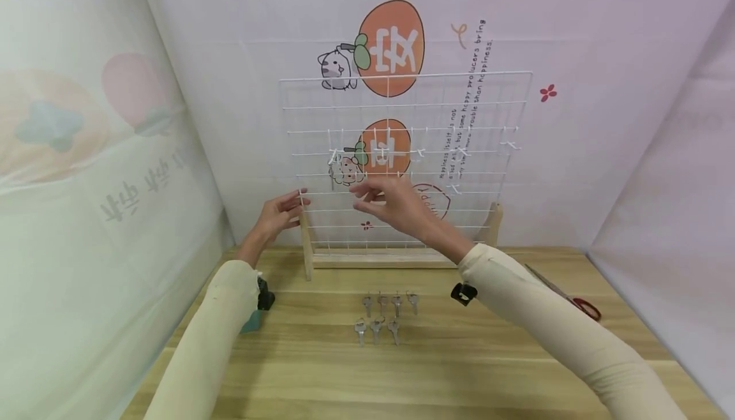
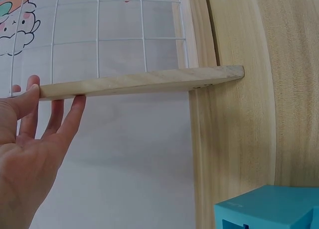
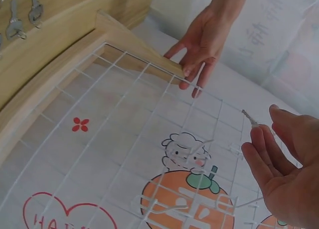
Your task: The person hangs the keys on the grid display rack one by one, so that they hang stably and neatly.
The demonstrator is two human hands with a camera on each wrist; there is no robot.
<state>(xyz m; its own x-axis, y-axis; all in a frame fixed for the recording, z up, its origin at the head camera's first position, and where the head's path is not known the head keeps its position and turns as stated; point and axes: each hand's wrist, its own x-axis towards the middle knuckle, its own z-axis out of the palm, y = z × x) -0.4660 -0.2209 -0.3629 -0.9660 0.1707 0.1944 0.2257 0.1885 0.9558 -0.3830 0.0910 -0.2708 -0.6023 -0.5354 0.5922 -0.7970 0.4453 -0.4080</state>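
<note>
A white wire grid rack [image 1: 402,210] stands upright in a wooden base [image 1: 396,260] at the back of the table. My left hand [image 1: 277,217] holds the top of the wooden side support [image 2: 144,83], thumb on one side and fingers on the other. In front of the grid is my right hand [image 1: 396,203], fingers loosely bent, nothing seen between them. Just left of its fingertips a silver key [image 1: 332,180] hangs at the leftmost white hook [image 1: 334,156]. In the right wrist view the key [image 3: 249,117] shows past the fingers, its upper end hidden.
Several silver keys [image 1: 376,327] lie in two rows on the wooden table [image 1: 344,382]. More white hooks [image 1: 420,154] sit across the grid. Red-handled scissors [image 1: 587,308] lie at the right. A teal box [image 2: 271,206] stands at the left. Printed cloth surrounds the table.
</note>
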